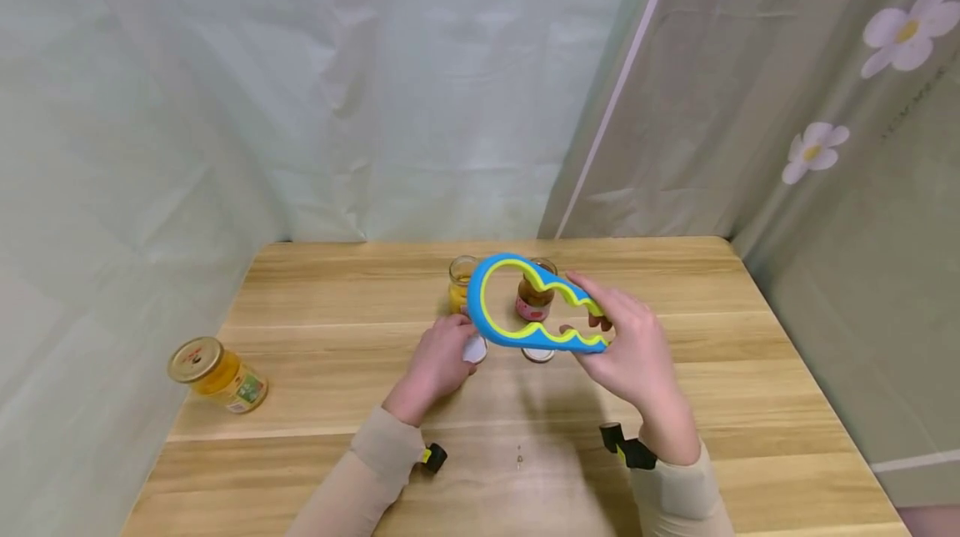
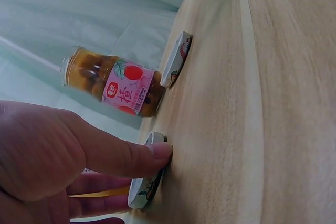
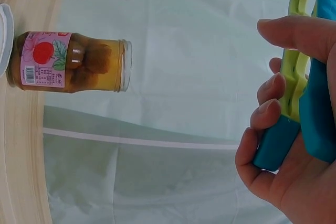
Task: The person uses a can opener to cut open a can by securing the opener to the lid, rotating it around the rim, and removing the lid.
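Lower centre of head view: blue-and-yellow opener in right hand's grip; white lid in left hand's pinch.

You are facing a pink label on the far right jar, which is showing a large 楂 and a barcode, while its red badge, the left jar's label and the right curtain's lettering are appearing too blurred to read.

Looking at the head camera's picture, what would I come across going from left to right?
Lidded jar with yellow contents, left hand, blue-and-lime tool, right hand, lower white flower, upper white flower.
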`<state>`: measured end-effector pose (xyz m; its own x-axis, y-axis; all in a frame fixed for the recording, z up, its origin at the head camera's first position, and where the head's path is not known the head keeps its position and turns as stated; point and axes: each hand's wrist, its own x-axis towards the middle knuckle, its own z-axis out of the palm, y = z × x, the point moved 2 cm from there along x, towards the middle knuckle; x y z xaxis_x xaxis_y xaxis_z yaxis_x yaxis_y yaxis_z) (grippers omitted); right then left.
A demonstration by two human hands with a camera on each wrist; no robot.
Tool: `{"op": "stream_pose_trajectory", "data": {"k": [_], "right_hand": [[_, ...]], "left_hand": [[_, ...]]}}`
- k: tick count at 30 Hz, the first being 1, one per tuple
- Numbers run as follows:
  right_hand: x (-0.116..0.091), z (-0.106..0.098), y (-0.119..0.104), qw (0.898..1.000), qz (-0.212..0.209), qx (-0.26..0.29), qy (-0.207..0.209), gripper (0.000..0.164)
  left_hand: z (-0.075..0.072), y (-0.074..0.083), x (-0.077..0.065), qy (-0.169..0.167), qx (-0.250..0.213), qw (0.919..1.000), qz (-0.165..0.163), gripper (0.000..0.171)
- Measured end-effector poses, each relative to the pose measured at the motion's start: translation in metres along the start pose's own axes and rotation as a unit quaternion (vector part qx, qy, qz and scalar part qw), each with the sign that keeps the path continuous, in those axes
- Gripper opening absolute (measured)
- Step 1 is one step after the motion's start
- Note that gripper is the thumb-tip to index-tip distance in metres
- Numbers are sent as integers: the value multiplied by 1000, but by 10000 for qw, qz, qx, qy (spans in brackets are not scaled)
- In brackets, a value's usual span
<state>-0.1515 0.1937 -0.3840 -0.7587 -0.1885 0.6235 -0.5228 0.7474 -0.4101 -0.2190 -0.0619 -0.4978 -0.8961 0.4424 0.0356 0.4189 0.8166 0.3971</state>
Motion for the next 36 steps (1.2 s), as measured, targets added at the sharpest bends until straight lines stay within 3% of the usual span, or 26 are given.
{"op": "stream_pose_trajectory", "data": {"k": [5,12,36], "right_hand": [[0,0,-1,10000,33,44,-21,63],[0,1,0,9999,65,24,-97,66],[0,-2,0,9999,58,16,-81,65]], "left_hand": [[1,-1,0,76,3,9999,-100,47],[1,-2,-1,-30,-334,9988,-359,50],[-7,-2,0,99,-549,9971,-511,57]]}}
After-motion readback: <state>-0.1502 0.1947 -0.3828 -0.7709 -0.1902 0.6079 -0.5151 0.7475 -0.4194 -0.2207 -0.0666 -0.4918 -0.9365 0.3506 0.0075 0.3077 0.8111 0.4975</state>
